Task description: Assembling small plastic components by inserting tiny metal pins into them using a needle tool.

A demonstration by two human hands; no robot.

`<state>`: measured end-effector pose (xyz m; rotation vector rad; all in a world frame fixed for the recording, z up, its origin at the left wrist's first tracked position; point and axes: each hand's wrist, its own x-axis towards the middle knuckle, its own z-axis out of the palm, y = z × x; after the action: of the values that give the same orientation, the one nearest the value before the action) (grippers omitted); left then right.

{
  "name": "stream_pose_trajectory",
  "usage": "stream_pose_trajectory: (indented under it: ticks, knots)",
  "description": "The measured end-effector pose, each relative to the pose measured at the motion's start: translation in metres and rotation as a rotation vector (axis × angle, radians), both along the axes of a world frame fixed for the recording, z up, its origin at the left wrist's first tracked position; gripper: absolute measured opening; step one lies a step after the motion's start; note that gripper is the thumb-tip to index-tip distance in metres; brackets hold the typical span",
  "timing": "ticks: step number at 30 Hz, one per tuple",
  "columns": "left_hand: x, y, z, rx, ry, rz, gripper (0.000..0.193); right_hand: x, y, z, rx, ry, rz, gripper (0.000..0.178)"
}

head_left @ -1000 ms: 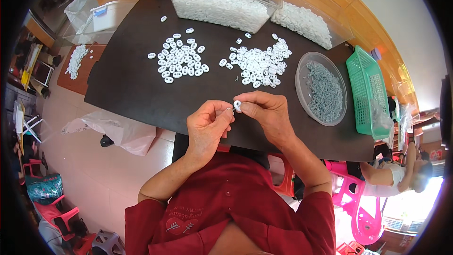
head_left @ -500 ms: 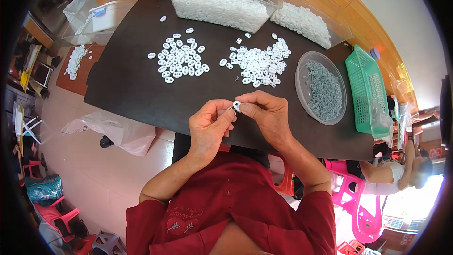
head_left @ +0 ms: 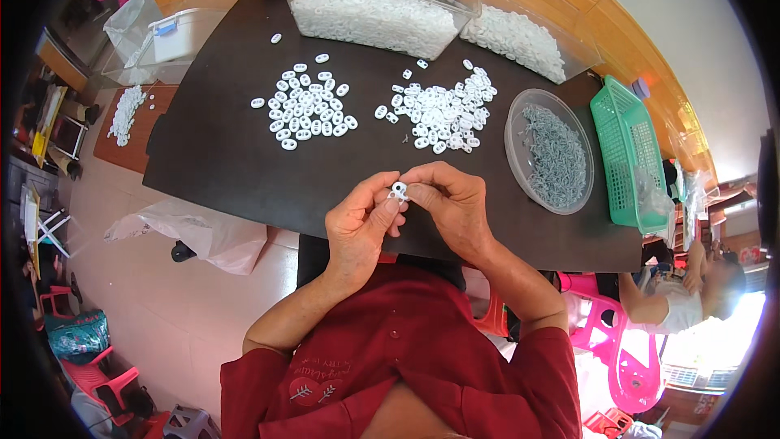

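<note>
Dk table [head_left: 227, 164]: wht piece [head_left: 399, 189] held btwn L hand [head_left: 355, 223] & R hand [head_left: 455, 207].

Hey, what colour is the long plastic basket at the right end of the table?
The basket is light green, seen best in the head view.

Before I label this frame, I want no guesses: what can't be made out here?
Held white piece: head view, partly covered by the fingers.
Right-hand white pile: head view, lower pieces hidden under upper ones.
Grey bits: head view, each one's exact shape too small to tell.
</note>
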<state>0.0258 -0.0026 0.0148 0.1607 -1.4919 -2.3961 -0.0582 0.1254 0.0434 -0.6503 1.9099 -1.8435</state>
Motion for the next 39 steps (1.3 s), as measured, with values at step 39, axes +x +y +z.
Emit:
stream_pose_trajectory:
  ticks: [39]
  knots:
    - [-0.010, 0.000, -0.004, -0.165, 0.092, 0.100, 0.027, 0.007, -0.005, -0.010, 0.006, 0.626, -0.215, 0.032]
